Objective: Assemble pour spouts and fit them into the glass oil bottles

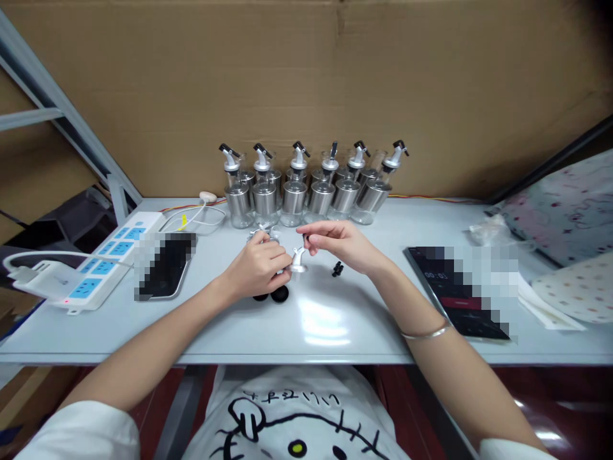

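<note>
Left hand: The left hand (261, 265) is bending its fingers inward and gripping the base side of a silver spout (298, 260) between thumb and fingertips.
Right hand: The right hand (338, 244) is pinching a small black piece (307, 237) between thumb and index finger; the exact contact is partly hidden.
Silver spout: The spout is standing upright at the gap between the hands, its flared base facing down and its top lying just beside the small black piece. Whether the two are touching cannot be told.
Small black parts: A cluster of small black parts (338, 269) is lying on the table (215, 335) below the right hand.
Black round pieces: Two black round pieces (280, 294) are resting by the near side of the left hand, one being partly covered.
Loose silver parts: Several loose silver parts (265, 230) are lying just behind the left hand, partly hidden.
Front bottles: Six front bottles (294, 198) are standing in a row beyond the hands, each carrying a silver spout with a black lever.
Left side: A phone (167, 265) is lying beside a white power strip (115, 262).
Right side: A dark-screened device (460, 294) is lying near the right forearm.
</note>
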A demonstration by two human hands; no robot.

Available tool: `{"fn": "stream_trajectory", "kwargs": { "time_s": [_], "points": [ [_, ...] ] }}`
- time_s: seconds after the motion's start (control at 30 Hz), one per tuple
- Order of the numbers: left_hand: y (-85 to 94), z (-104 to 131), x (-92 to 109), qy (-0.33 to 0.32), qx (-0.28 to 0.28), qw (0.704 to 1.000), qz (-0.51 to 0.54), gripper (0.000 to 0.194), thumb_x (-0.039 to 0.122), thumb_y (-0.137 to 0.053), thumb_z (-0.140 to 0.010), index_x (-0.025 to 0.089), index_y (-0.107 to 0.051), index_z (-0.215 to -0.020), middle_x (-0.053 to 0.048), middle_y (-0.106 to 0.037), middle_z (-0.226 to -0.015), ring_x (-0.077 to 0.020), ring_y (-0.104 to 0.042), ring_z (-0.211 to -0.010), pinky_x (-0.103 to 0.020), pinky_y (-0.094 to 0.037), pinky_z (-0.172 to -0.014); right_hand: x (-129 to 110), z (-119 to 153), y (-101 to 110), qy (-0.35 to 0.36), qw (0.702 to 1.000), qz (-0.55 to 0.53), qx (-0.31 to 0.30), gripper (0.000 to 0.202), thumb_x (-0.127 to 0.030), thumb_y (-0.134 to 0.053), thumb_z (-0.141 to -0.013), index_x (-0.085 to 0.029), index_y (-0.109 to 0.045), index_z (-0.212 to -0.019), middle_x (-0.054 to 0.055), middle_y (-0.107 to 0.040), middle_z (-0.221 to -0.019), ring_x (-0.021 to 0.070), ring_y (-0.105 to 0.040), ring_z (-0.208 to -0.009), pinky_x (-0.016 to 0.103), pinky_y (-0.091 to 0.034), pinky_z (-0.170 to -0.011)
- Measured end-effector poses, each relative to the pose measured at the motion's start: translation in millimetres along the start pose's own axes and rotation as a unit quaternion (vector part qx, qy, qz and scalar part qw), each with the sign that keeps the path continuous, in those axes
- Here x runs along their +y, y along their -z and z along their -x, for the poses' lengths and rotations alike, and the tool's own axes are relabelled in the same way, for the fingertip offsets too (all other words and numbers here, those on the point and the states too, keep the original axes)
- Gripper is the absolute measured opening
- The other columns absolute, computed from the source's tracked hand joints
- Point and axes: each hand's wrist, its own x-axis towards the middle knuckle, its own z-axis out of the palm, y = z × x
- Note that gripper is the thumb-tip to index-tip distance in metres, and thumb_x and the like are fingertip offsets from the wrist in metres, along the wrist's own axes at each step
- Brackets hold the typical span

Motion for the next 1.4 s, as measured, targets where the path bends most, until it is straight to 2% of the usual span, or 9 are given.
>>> {"fn": "stream_trajectory", "kwargs": {
  "time_s": [0.1, 0.23, 0.8, 0.97, 1.13, 1.27, 1.4],
  "points": [
    [0.3, 0.1, 0.3, 0.006, -0.012, 1.000, -0.006, 0.022, 0.016, -0.042, -0.087, 0.018, -0.052, -0.067, 0.001, -0.058, -0.060, -0.0132, -0.049, -0.056, -0.031, -0.033, -0.068, 2.0, 0.2, -3.3, -0.028, 0.996, -0.083, -0.032, 0.031, -0.039, -0.077, -0.069, -0.018, -0.060, -0.082, -0.003, -0.063, -0.065, 0.0091, -0.053, -0.057, 0.027, -0.044, -0.060],
    [0.9, -0.2, 0.9, 0.008, -0.013, 1.000, -0.016, 0.023, 0.016, -0.041, -0.088, 0.018, -0.051, -0.067, 0.001, -0.058, -0.061, -0.0132, -0.049, -0.057, -0.031, -0.033, -0.068, 3.1, 0.2, -5.4, -0.041, 0.991, -0.127, -0.031, 0.036, -0.044, -0.079, -0.067, -0.018, -0.054, -0.071, -0.005, -0.056, -0.057, 0.0073, -0.048, -0.052, 0.025, -0.038, -0.055],
    [0.3, -1.5, 1.2, 0.001, -0.005, 1.000, -0.027, 0.022, 0.014, -0.041, -0.088, 0.018, -0.051, -0.069, 0.001, -0.058, -0.061, -0.0130, -0.048, -0.057, -0.031, -0.031, -0.071, 6.6, 1.4, -11.6, -0.050, 0.983, -0.170, -0.046, 0.030, -0.037, -0.078, -0.071, -0.017, -0.057, -0.072, -0.006, -0.053, -0.056, 0.0068, -0.047, -0.054, 0.022, -0.037, -0.055],
    [1.2, -2.7, 2.5, 0.020, 0.018, 0.999, -0.038, 0.023, 0.013, -0.040, -0.089, 0.017, -0.051, -0.069, 0.001, -0.058, -0.061, -0.0129, -0.049, -0.057, -0.032, -0.030, -0.072, 5.2, 3.1, -14.3, -0.112, 0.949, -0.280, -0.093, 0.023, -0.032, -0.067, -0.082, -0.014, -0.064, -0.094, -0.004, -0.053, -0.059, 0.0065, -0.045, -0.053, 0.020, -0.039, -0.054],
    [3.4, -3.7, 5.6, 0.023, 0.014, 0.999, -0.041, 0.024, 0.012, -0.038, -0.089, 0.017, -0.052, -0.070, 0.001, -0.060, -0.062, -0.0129, -0.050, -0.056, -0.033, -0.030, -0.073, 6.5, 3.9, -13.1, -0.141, 0.925, -0.329, -0.126, 0.019, -0.024, -0.061, -0.085, -0.008, -0.067, -0.094, -0.002, -0.048, -0.064, 0.0058, -0.043, -0.053, 0.019, -0.037, -0.052],
    [1.7, -2.2, 5.7, 0.024, 0.014, 0.999, -0.043, 0.025, 0.012, -0.038, -0.089, 0.017, -0.053, -0.069, 0.001, -0.060, -0.062, -0.0127, -0.050, -0.056, -0.033, -0.031, -0.072, 8.2, 3.9, -12.8, -0.138, 0.923, -0.328, -0.146, 0.020, -0.027, -0.064, -0.084, -0.009, -0.067, -0.092, -0.003, -0.046, -0.064, 0.0058, -0.042, -0.055, 0.018, -0.037, -0.054],
    [-0.1, -4.0, 4.6, 0.045, -0.016, 0.998, -0.041, 0.027, 0.014, -0.036, -0.091, 0.017, -0.056, -0.073, 0.000, -0.062, -0.064, -0.0136, -0.054, -0.059, -0.034, -0.033, -0.073, 9.3, 3.9, -14.0, -0.116, 0.934, -0.312, -0.131, 0.020, -0.031, -0.066, -0.083, -0.013, -0.067, -0.092, -0.002, -0.051, -0.068, 0.0061, -0.039, -0.055, 0.019, -0.038, -0.056]
  ]
}}
